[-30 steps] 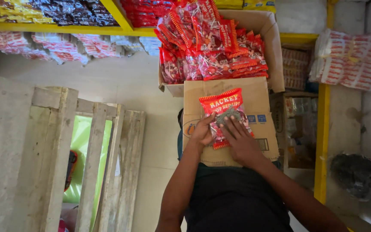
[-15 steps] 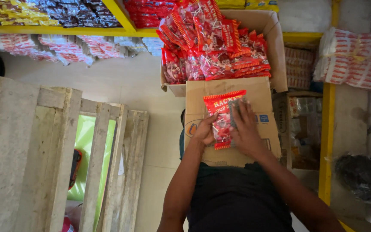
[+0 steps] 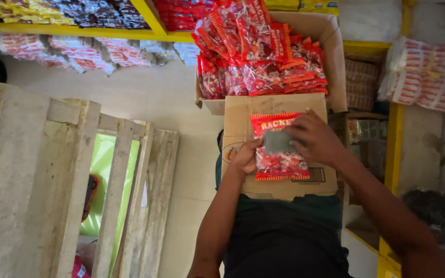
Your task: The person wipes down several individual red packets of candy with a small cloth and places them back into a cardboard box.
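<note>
Resting flat on the cardboard box (image 3: 279, 185) flap, the red snack packet (image 3: 279, 149) is pinched at its left edge by the left hand (image 3: 246, 157) and gripped on top by the right hand (image 3: 312, 139). It looks light, crinkly and slippery, so the sealed edges seem the surest hold.

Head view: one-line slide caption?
Both hands, left and right, hold a red candy packet on the flap of a brown cardboard box full of similar packets.

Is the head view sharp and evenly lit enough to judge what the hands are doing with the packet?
Head view: light is soft and even, no hard shadows; the red sweet packet shows mild glare on its clear film; left hand and right hand are reasonably sharp; the frame edges bend slightly, and the lower right corner is dark.
</note>
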